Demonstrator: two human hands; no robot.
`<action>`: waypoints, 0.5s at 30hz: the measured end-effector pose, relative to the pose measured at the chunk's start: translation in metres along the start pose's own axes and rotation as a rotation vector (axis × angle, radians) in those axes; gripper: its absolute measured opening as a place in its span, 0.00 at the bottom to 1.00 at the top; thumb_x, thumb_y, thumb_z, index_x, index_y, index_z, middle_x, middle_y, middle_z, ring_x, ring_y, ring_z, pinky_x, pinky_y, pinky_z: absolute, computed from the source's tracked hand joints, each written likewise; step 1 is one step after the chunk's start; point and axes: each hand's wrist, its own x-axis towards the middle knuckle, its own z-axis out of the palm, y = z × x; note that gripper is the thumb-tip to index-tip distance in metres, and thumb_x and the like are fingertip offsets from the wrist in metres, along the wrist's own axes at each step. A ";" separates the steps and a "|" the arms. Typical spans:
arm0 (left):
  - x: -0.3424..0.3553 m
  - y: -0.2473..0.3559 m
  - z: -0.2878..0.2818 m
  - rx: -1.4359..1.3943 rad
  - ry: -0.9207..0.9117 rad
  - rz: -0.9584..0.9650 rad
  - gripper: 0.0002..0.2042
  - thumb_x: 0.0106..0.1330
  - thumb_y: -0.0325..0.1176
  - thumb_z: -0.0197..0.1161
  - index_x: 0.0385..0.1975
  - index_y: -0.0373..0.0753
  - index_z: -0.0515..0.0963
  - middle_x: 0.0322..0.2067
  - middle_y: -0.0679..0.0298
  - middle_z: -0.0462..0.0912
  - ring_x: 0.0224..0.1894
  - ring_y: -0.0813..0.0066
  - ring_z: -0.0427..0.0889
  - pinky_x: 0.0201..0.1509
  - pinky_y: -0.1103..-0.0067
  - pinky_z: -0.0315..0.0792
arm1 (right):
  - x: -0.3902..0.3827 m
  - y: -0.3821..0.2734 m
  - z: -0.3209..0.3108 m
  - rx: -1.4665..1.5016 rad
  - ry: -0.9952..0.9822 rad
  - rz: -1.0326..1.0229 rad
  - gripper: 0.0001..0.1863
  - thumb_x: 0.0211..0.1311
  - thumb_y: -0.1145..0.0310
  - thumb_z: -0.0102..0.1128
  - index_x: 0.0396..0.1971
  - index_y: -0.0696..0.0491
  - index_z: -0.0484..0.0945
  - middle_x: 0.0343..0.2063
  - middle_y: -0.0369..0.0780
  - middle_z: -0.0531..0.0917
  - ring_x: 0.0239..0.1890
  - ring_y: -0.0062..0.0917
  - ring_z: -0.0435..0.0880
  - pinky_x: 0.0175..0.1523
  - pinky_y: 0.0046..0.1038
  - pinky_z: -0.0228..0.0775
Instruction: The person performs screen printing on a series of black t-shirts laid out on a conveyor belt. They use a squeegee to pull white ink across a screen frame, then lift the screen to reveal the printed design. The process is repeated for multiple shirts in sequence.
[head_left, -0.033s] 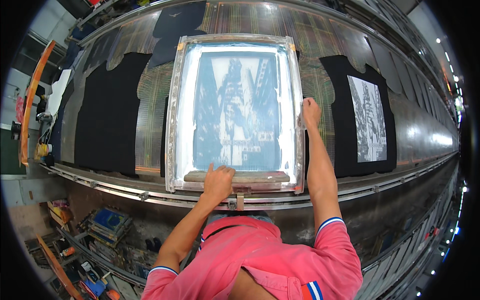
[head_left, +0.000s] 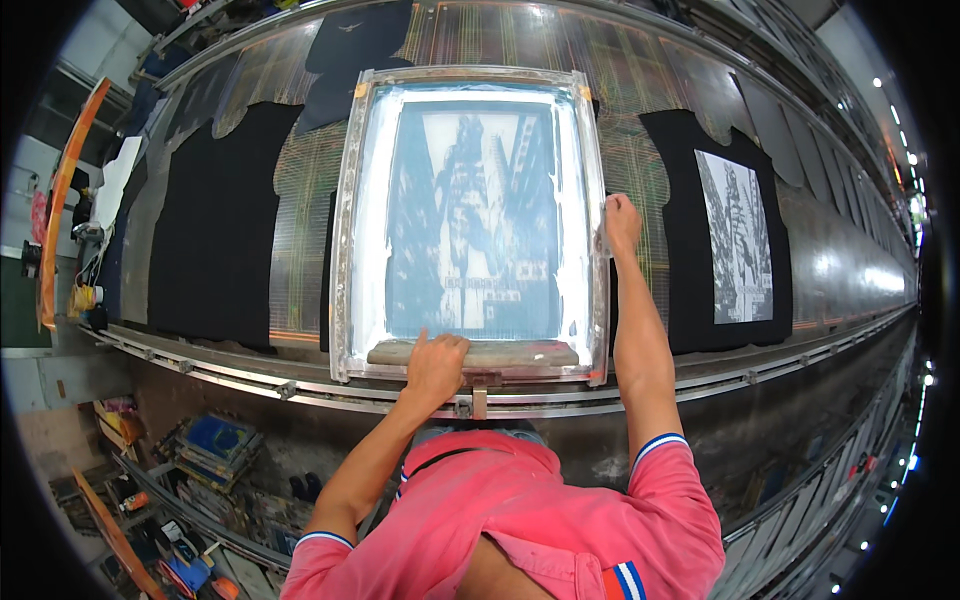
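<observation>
A silk-screen printing frame (head_left: pixel 600 300) with pale metal edges lies flat in front of me. Its blue-and-white mesh (head_left: pixel 475 215) carries a picture stencil, bordered by smeared white ink. Across the near end of the mesh rests a long squeegee (head_left: pixel 520 354). My left hand (head_left: pixel 436 365) is closed over the squeegee's left end, thumb and fingers partly hidden. At the frame's right side, my right hand (head_left: pixel 623 222) is closed on the edge, fingers curled. Dark cloth shows in slivers under both sides of the frame.
To the left lies a plain black shirt piece (head_left: pixel 215 230); to the right, a black one with a white-and-grey print (head_left: pixel 738 240). A dark piece (head_left: pixel 360 50) lies behind the frame. A metal rail (head_left: pixel 560 403) runs along the table's near edge. Stacked screens (head_left: pixel 215 445) sit below left.
</observation>
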 end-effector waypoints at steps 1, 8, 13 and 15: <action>-0.004 0.001 0.001 -0.012 0.027 0.023 0.15 0.47 0.26 0.62 0.37 0.39 0.84 0.36 0.54 0.85 0.41 0.55 0.83 0.47 0.62 0.75 | 0.000 -0.001 -0.001 0.005 -0.009 0.005 0.16 0.69 0.57 0.48 0.44 0.47 0.83 0.38 0.47 0.86 0.43 0.45 0.83 0.47 0.44 0.73; 0.047 -0.021 -0.001 -0.011 -0.327 -0.186 0.09 0.45 0.26 0.63 0.27 0.35 0.84 0.29 0.51 0.85 0.35 0.50 0.85 0.39 0.63 0.78 | 0.002 -0.020 0.001 0.020 -0.019 -0.014 0.17 0.69 0.57 0.48 0.44 0.49 0.82 0.39 0.48 0.86 0.44 0.47 0.83 0.48 0.44 0.73; 0.108 -0.028 -0.013 -0.037 -0.698 -0.240 0.06 0.42 0.26 0.63 0.20 0.36 0.85 0.24 0.47 0.85 0.30 0.52 0.86 0.34 0.65 0.79 | 0.010 -0.021 0.001 0.023 0.027 -0.031 0.16 0.67 0.58 0.50 0.44 0.49 0.83 0.39 0.49 0.86 0.43 0.47 0.83 0.48 0.44 0.73; 0.121 -0.046 -0.012 -0.254 -0.834 -0.277 0.05 0.40 0.26 0.63 0.17 0.33 0.84 0.20 0.50 0.84 0.26 0.59 0.86 0.29 0.68 0.78 | 0.011 -0.020 0.005 0.041 0.041 -0.066 0.16 0.67 0.59 0.50 0.43 0.51 0.83 0.38 0.49 0.86 0.42 0.47 0.83 0.47 0.43 0.73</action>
